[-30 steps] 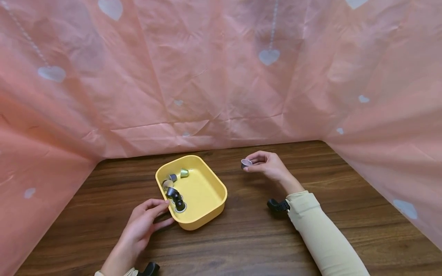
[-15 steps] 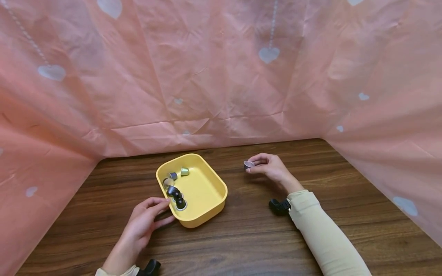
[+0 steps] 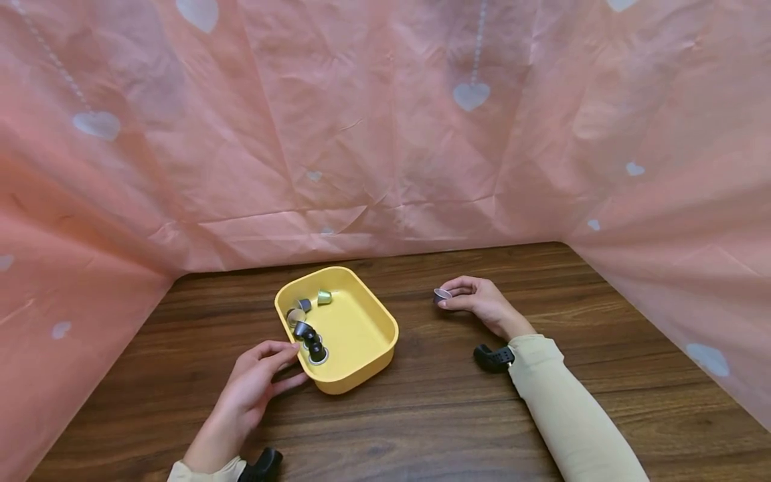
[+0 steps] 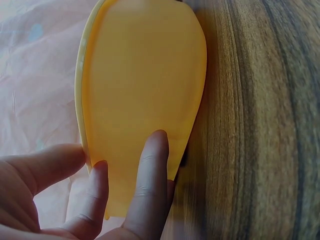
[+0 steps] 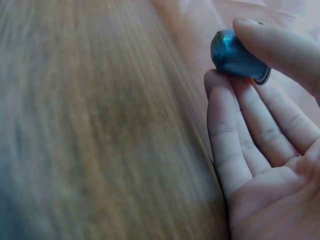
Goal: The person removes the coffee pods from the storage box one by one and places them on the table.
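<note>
A yellow rectangular container with rounded corners stands left of centre on the table. My left hand holds its near left side, thumb at the rim and fingers against the outer wall. Inside, along the left side, lie a green coffee capsule, a blue-grey one, one with its beige lid up and several black ones. Right of the container, my right hand pinches a dark coffee capsule between thumb and fingertips, pale lid upward, low over the table.
The brown wood-grain table runs back to a pink curtain with pale hearts, which also closes off both sides. Each wrist wears a black strap; the right one hangs just over the tabletop.
My right hand has moved slightly to the right and nearer, lower toward the table, with the capsule in its fingers. The left hand keeps its place on the container.
</note>
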Demonstrator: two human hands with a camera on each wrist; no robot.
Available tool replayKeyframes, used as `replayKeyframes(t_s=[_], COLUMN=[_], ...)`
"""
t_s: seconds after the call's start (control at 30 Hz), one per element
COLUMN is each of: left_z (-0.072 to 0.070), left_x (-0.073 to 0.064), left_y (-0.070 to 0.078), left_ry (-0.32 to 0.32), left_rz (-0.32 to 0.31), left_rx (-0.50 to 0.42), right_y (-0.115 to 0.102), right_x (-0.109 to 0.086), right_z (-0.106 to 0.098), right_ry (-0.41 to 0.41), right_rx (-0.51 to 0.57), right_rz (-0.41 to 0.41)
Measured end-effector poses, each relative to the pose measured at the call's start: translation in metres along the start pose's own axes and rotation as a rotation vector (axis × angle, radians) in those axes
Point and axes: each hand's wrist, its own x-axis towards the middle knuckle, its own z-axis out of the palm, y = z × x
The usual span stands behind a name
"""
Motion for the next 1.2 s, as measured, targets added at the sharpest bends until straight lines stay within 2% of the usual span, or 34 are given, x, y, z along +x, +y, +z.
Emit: replayKeyframes(t_s=[0.4, 0.83, 1.2], left_z=[0.001, -0.002, 0.005], left_x=[0.001, 0.002, 0.012], left_y=[0.007, -0.001, 0.007], left_ry=[-0.022, -0.001, -0.027], left_rz=[0.003, -0.023, -0.004], left_rx=[0.01, 0.015, 0.018], right_y=[0.001, 0.005, 0.001], right_x=[-0.001, 0.0, 0.0], right_z=[-0.002, 0.002, -0.006], right_ry=[0.024, 0.018, 0.058], right_rx=[-0.045, -0.054, -0.044], right_rz=[-0.008, 0.006, 0.008])
